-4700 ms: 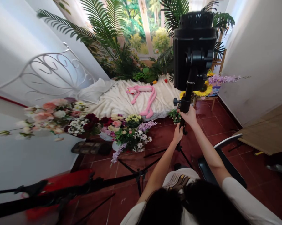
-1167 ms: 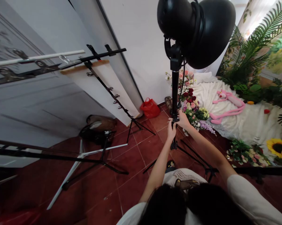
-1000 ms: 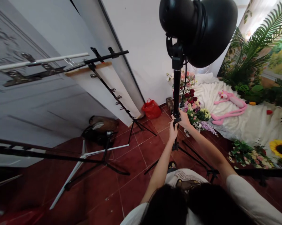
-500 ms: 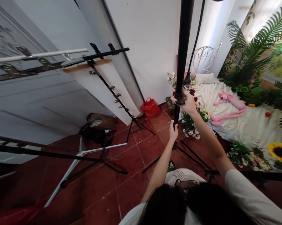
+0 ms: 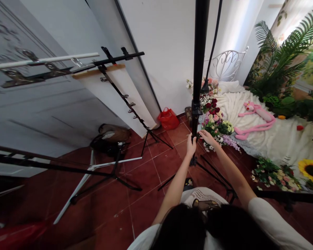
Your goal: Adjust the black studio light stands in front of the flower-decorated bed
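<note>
A black light stand [image 5: 200, 52] rises upright in front of me, its legs spread on the floor. My left hand [image 5: 191, 147] is closed around its lower pole from the left. My right hand [image 5: 209, 137] pinches at the right side of the same lower joint, on what looks like a small tightening knob; the fingertips partly hide it. Higher up, the black collar [image 5: 196, 108] of the stand is free of both hands. A black cable with a plug-like end [image 5: 205, 86] hangs beside the pole.
To the left stand a backdrop stand with clips [image 5: 125, 97] and a white tripod leg [image 5: 78, 194]. A red bag [image 5: 168, 118] sits by the wall. Artificial flowers [image 5: 216, 119] border a bed with a white blanket [image 5: 283, 139] and a pink plush toy [image 5: 260, 116].
My right hand has let go of the upper collar and moved down to the lower joint. My left hand keeps its grip on the lower pole.
</note>
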`<move>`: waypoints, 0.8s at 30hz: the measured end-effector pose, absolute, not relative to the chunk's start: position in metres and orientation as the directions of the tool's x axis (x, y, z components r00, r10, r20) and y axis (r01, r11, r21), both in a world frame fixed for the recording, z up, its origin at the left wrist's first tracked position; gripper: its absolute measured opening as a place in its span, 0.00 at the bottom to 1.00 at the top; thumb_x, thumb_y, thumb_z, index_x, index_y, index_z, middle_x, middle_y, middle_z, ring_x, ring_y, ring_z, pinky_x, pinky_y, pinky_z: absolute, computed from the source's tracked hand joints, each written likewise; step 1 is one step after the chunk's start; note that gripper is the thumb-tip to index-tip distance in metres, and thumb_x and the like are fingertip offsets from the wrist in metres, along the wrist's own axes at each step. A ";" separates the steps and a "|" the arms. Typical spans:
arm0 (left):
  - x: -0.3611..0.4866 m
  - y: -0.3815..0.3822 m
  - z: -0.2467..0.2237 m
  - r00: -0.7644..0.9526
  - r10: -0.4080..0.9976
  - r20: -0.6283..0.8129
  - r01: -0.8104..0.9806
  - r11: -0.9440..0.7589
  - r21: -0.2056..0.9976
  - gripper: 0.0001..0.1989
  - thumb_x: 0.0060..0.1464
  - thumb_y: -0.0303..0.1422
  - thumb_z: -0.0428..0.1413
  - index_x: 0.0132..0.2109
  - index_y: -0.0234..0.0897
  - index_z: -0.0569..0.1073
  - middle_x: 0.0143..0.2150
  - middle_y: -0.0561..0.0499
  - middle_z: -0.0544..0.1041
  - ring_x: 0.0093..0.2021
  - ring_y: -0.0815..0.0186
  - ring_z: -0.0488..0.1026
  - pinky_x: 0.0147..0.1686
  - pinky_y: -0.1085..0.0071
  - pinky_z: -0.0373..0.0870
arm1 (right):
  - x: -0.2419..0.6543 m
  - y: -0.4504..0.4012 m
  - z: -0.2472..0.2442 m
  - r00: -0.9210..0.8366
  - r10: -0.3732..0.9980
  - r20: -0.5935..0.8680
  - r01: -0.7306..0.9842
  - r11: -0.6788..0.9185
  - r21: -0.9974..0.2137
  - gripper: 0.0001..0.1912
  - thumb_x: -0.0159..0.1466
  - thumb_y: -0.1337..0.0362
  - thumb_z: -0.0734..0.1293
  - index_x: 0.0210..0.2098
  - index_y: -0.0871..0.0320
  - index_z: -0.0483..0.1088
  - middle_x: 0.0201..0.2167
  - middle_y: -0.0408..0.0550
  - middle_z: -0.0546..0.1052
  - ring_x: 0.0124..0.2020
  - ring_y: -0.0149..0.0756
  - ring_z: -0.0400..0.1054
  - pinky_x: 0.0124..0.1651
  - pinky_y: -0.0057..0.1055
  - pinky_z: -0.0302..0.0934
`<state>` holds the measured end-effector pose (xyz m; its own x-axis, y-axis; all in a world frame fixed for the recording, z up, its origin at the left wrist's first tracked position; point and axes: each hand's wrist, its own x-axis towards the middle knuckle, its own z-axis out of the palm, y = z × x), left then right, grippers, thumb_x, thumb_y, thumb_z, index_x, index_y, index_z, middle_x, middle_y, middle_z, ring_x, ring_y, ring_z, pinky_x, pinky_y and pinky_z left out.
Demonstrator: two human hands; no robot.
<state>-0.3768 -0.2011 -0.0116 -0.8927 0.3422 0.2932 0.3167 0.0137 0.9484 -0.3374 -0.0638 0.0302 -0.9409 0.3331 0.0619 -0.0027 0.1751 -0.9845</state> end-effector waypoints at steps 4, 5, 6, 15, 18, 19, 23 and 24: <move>-0.376 -0.202 -0.011 -0.892 0.352 0.285 0.304 -0.001 0.953 0.26 0.60 0.51 0.44 0.55 0.38 0.67 0.54 0.42 0.72 0.57 0.60 0.69 0.60 0.60 0.61 | -0.344 -0.070 0.033 -0.906 0.419 0.059 0.009 0.157 -0.987 0.23 0.54 0.43 0.67 0.28 0.58 0.66 0.25 0.42 0.73 0.28 0.30 0.69 0.31 0.26 0.65; -0.376 -0.202 -0.011 -0.891 0.353 0.285 0.303 -0.006 0.953 0.26 0.61 0.51 0.44 0.55 0.38 0.67 0.54 0.42 0.72 0.57 0.61 0.69 0.60 0.60 0.62 | -0.345 -0.072 0.035 -0.894 0.444 0.057 0.020 0.167 -0.986 0.22 0.54 0.43 0.67 0.27 0.58 0.65 0.22 0.41 0.72 0.25 0.29 0.68 0.29 0.25 0.63; -0.376 -0.202 -0.011 -0.889 0.355 0.289 0.306 -0.010 0.952 0.25 0.61 0.51 0.44 0.56 0.39 0.67 0.54 0.42 0.73 0.56 0.61 0.69 0.60 0.60 0.62 | -0.347 -0.074 0.038 -0.879 0.474 0.047 0.038 0.169 -0.985 0.21 0.54 0.45 0.68 0.26 0.58 0.65 0.19 0.39 0.70 0.22 0.29 0.66 0.27 0.24 0.62; -0.378 -0.203 -0.012 -0.876 0.373 0.306 0.325 -0.013 0.946 0.25 0.61 0.50 0.45 0.56 0.39 0.67 0.55 0.43 0.72 0.56 0.61 0.69 0.59 0.60 0.62 | -0.362 -0.095 0.057 -0.709 0.670 -0.222 0.183 -0.129 -0.975 0.11 0.54 0.68 0.70 0.30 0.57 0.62 0.11 0.33 0.65 0.13 0.24 0.57 0.17 0.21 0.51; -0.377 -0.203 -0.010 -0.886 0.358 0.295 0.304 -0.030 0.952 0.25 0.61 0.49 0.46 0.57 0.38 0.66 0.56 0.43 0.72 0.58 0.61 0.68 0.60 0.60 0.62 | -0.351 -0.095 0.053 -0.741 0.629 -0.236 0.133 -0.206 -0.969 0.13 0.56 0.58 0.70 0.32 0.58 0.63 0.12 0.36 0.67 0.12 0.23 0.57 0.16 0.20 0.50; -0.376 -0.204 -0.009 -0.889 0.350 0.294 0.301 -0.035 0.953 0.25 0.61 0.49 0.46 0.57 0.38 0.66 0.56 0.43 0.72 0.58 0.61 0.68 0.60 0.60 0.62 | -0.344 -0.095 0.051 -0.762 0.608 -0.222 0.096 -0.233 -0.968 0.15 0.57 0.55 0.70 0.33 0.58 0.64 0.14 0.37 0.70 0.13 0.23 0.58 0.17 0.20 0.51; -0.357 -0.211 -0.017 -0.925 0.252 0.286 0.300 0.021 0.954 0.25 0.60 0.48 0.49 0.58 0.38 0.65 0.57 0.41 0.70 0.58 0.60 0.67 0.59 0.60 0.62 | -0.296 -0.092 0.036 -0.756 0.640 -0.136 -0.082 -0.299 -0.951 0.22 0.55 0.48 0.68 0.39 0.59 0.67 0.21 0.41 0.76 0.17 0.25 0.65 0.21 0.20 0.59; -0.349 -0.213 -0.024 -0.941 0.211 0.263 0.281 0.060 0.958 0.25 0.60 0.48 0.49 0.57 0.37 0.64 0.56 0.40 0.69 0.57 0.60 0.67 0.59 0.60 0.63 | -0.280 -0.090 0.031 -0.729 0.670 -0.140 -0.099 -0.306 -0.947 0.23 0.55 0.47 0.69 0.39 0.59 0.67 0.21 0.41 0.76 0.18 0.25 0.66 0.22 0.21 0.60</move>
